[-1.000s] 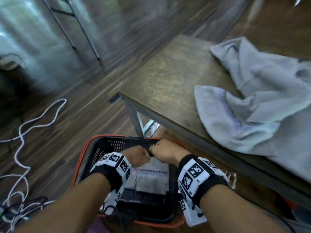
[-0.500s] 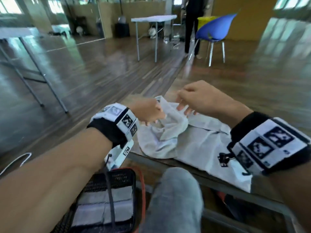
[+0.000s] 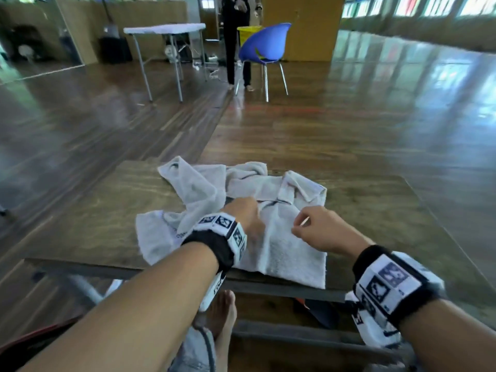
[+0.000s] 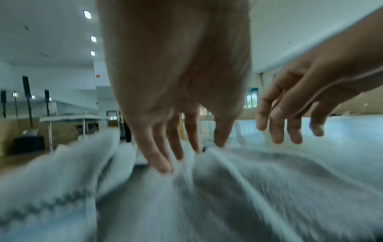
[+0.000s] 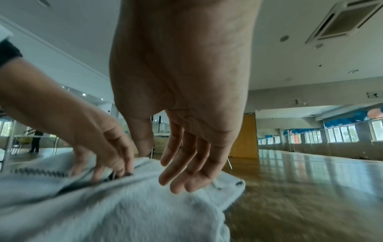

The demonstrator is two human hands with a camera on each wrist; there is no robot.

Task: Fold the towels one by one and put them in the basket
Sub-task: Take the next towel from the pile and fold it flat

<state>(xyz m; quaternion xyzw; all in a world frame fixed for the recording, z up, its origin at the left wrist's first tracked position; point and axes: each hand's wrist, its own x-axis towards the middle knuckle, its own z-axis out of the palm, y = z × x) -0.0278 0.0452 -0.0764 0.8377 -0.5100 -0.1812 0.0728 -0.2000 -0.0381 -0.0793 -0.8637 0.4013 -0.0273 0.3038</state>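
Two hands over a crumpled white towel (image 3: 279, 232) on the wooden table (image 3: 112, 210).

I see the towel lying rumpled near the table's front edge. My left hand (image 3: 245, 216) touches its folds with straightened fingertips (image 4: 163, 165); my right hand (image 3: 319, 229) hovers just above it, fingers (image 5: 178, 176) loose, gripping nothing. Beyond stand a blue chair (image 3: 264, 45) and a person.

The left hand (image 3: 245, 220) covered part of the towels (image 3: 279, 251) near the table's (image 3: 107, 210) front edge, whether its blurred fingertips (image 4: 163, 167) pinched or only touched cloth was unclear, and the basket (image 3: 24, 342) was cut off at the head view's lower-left corner.
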